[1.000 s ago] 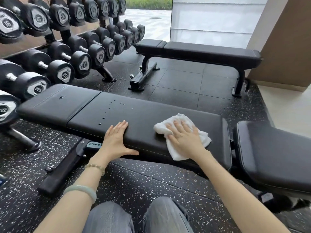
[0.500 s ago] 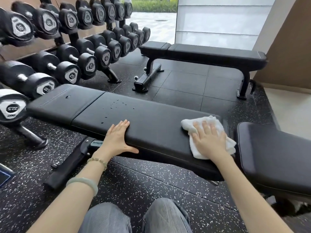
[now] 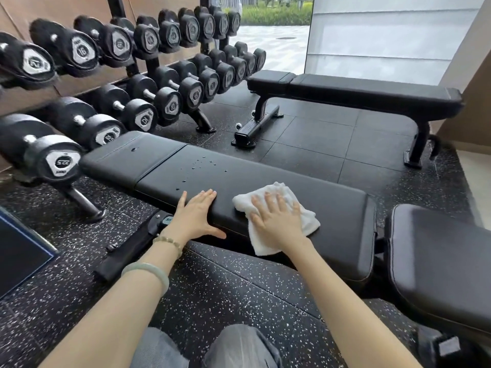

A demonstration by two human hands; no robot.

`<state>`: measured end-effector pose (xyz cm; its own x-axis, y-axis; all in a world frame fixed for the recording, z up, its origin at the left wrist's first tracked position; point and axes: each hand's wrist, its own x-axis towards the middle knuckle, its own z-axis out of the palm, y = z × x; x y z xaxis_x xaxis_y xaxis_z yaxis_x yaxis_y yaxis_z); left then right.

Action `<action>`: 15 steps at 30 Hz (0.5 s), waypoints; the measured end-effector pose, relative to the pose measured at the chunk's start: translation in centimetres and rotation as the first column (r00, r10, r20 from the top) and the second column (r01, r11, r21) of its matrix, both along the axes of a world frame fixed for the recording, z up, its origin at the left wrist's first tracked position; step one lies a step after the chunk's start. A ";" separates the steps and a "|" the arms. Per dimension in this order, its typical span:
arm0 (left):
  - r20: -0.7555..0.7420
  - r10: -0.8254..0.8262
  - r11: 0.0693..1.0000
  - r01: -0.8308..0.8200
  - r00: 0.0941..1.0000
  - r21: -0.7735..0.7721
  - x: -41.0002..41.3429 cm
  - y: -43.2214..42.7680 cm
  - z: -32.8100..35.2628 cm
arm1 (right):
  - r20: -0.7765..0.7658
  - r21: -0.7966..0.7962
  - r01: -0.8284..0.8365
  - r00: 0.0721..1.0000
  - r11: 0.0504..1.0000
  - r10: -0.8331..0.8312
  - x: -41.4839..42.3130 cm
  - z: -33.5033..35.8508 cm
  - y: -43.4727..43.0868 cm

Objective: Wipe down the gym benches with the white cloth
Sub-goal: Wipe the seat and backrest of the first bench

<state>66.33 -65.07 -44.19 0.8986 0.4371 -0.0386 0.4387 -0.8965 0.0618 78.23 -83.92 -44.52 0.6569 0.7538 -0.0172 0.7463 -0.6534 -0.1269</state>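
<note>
A long black padded bench (image 3: 332, 205) lies across the middle of the view, with water droplets (image 3: 204, 166) on its left half. My right hand (image 3: 279, 219) presses flat with straight fingers on the white cloth (image 3: 308, 219) on the bench's near edge. The cloth's lower corner hangs over that edge. My left hand (image 3: 196, 216) rests flat on the near edge just left of the cloth, thumb spread along the side. A second black bench (image 3: 372, 91) stands further back, and a third black pad (image 3: 438, 258) sits at the right.
A rack of black dumbbells (image 3: 127, 75) runs along the left, close behind the near bench. The floor is speckled black rubber (image 3: 239, 288). A dark flat panel (image 3: 18, 251) lies at the far left. My knees (image 3: 212, 349) are at the bottom.
My right hand slid the cloth right toward the bench's end, then back left to beside my left hand. The left hand stayed in place on the edge.
</note>
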 end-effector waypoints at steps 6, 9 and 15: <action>-0.005 -0.008 1.000 0.008 1.000 -0.015 0.2 -0.1 0.3 | 0.018 -0.001 -0.024 1.000 1.000 0.024 -1.6 -0.3 -1.6; 0.034 -0.037 0.999 0.037 0.999 -0.011 0.0 0.3 -0.3 | 0.024 -0.011 -0.021 0.999 1.000 0.021 -2.0 -0.2 -0.8; 0.131 -0.185 0.982 0.189 0.974 -0.015 -0.8 4.4 0.0 | -0.020 -0.009 0.026 0.999 1.000 -0.026 -1.6 0.0 5.1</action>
